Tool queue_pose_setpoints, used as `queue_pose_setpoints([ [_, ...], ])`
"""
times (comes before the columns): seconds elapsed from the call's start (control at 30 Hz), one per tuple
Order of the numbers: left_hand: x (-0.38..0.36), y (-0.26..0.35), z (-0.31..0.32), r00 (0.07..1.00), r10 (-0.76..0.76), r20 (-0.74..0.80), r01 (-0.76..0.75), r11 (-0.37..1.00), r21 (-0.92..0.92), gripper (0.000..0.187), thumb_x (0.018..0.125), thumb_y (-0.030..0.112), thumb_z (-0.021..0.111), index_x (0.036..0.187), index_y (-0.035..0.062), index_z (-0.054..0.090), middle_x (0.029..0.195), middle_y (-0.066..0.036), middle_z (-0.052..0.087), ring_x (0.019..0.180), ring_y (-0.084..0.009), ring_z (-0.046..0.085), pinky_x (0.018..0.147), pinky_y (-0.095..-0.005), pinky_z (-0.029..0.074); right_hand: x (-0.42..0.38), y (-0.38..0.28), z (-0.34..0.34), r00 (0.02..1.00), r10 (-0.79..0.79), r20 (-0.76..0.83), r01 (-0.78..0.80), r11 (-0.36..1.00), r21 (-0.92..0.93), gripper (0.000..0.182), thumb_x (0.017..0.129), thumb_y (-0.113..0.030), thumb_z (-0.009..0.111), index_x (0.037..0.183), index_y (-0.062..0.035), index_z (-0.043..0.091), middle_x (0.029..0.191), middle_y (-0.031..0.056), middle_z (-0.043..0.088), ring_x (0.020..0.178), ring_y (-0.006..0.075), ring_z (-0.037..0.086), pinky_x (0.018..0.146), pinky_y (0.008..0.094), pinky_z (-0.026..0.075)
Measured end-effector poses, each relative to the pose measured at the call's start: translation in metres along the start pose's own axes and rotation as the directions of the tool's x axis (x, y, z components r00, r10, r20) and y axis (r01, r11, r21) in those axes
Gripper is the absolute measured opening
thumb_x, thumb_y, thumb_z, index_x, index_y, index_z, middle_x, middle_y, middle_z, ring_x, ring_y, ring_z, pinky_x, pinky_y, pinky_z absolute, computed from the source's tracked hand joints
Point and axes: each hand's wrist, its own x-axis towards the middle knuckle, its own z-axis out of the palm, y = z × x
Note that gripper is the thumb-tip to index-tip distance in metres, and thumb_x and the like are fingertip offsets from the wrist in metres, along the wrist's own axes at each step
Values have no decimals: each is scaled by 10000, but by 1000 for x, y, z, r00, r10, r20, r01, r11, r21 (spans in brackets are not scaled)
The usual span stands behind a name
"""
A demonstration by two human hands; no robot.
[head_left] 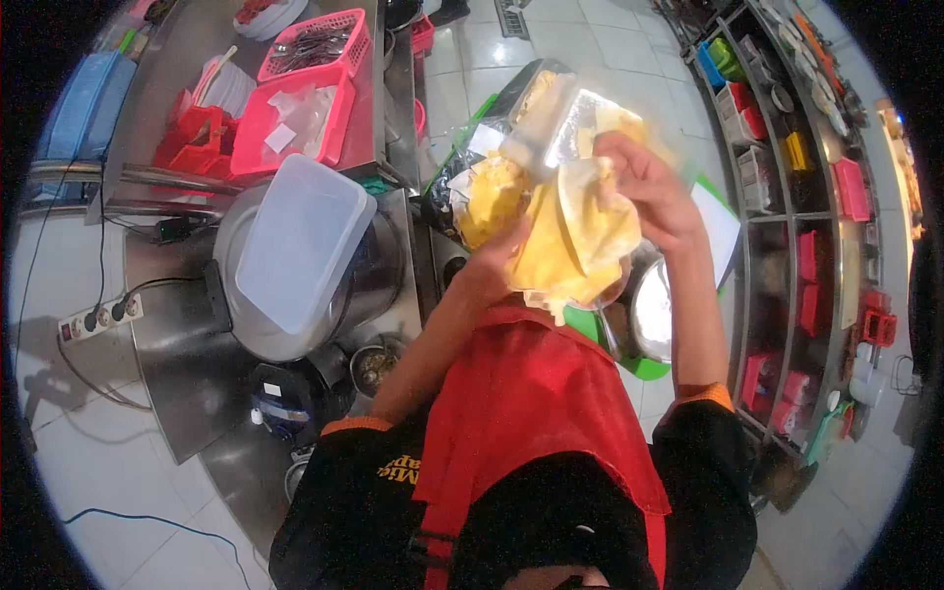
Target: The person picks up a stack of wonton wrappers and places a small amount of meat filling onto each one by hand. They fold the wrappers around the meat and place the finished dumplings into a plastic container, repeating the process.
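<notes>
My left hand (492,261) is closed on the left edge of some thin, floppy yellow dough sheets (560,246), which look like dumpling wrappers. My right hand (649,187) pinches a lifted, folded-back corner of the same sheets at the upper right. They hang just in front of my red apron. Behind my left hand lies more crumpled yellow dough (489,197) in an opened wrapping. A pale, blurred container (580,123) with yellow pieces sits beyond both hands. Its outline is partly hidden by the sheets and my right hand.
To the left, a translucent plastic lid (303,241) rests on a large metal pot (241,320). Pink baskets (315,47) stand on a steel counter (147,123). A round white-filled bowl (652,313) is beside my right forearm. Shelves (787,197) line the right side.
</notes>
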Motion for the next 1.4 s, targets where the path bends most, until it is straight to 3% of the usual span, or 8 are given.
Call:
queue_pose_setpoints([
  [0.2, -13, 20, -5, 928, 310, -207, -56, 666, 744, 386, 972, 206, 593, 1299, 11, 527, 1151, -89, 644, 956, -173, 660, 817, -307, 541, -19, 4, 9, 948, -183, -258, 49, 890, -453, 330, 863, 32, 629, 1170, -30, 524, 998, -1, 566, 913, 73, 571, 819, 203, 458],
  [0.4, -37, 39, -8, 876, 381, -297, -57, 693, 718, 382, 969, 262, 610, 1247, 6, 555, 1107, -82, 658, 946, -169, 661, 833, -312, 541, -28, -11, 10, 912, -387, -134, 303, 857, -417, 329, 865, 13, 632, 1170, -38, 522, 1020, 4, 562, 921, 72, 565, 825, 210, 455],
  [0.6, -60, 50, -19, 847, 425, -318, -127, 745, 655, 365, 967, 255, 624, 1239, 19, 564, 1130, -70, 657, 987, -151, 652, 850, -301, 539, -5, -5, -68, 905, -260, -338, -143, 562, -815, 289, 875, 9, 605, 1142, -93, 562, 1028, 4, 512, 902, 77, 536, 799, 224, 450],
  [0.8, -69, 49, -18, 844, 414, -341, -103, 749, 655, 364, 965, 248, 628, 1239, 20, 562, 1131, -71, 657, 994, -152, 650, 858, -300, 535, 34, 9, -92, 942, -101, -320, -155, 715, -681, 280, 876, 13, 606, 1131, -101, 576, 963, -13, 532, 893, 83, 534, 812, 238, 443],
  [0.93, -68, 43, -6, 860, 394, -324, -91, 743, 663, 378, 957, 239, 639, 1252, 14, 560, 1129, -63, 656, 986, -138, 645, 847, -286, 532, 51, 32, -150, 915, -294, -275, -125, 443, -888, 279, 839, -26, 659, 1108, -55, 592, 938, 11, 617, 897, 127, 586, 806, 275, 470],
  [1.0, -66, 42, 1, 857, 408, -315, -56, 682, 729, 417, 947, 282, 648, 1253, 13, 562, 1119, -68, 659, 978, -142, 646, 843, -284, 530, 48, 36, -130, 862, -506, -21, -207, -313, -927, 270, 814, -49, 679, 1074, -31, 604, 954, 41, 657, 891, 151, 609, 799, 296, 487],
  [1.1, -63, 45, 9, 893, 321, -315, 59, 611, 790, 439, 935, 326, 658, 1233, 13, 582, 1083, -56, 669, 948, -128, 645, 830, -278, 523, 39, 25, -29, 895, -436, -97, 28, 272, -962, 304, 816, -89, 704, 1107, -41, 630, 1007, 80, 686, 911, 184, 647, 800, 336, 515],
  [1.4, -30, 42, 30, 984, 74, -162, 147, 176, 973, 395, 947, 326, 643, 1173, 3, 615, 995, -35, 673, 930, -102, 617, 820, -261, 491, 8, 25, 48, 943, -206, 262, 313, 276, -909, 351, 815, -65, 663, 1161, -54, 608, 1084, 118, 638, 1032, 318, 587, 924, 390, 462],
])
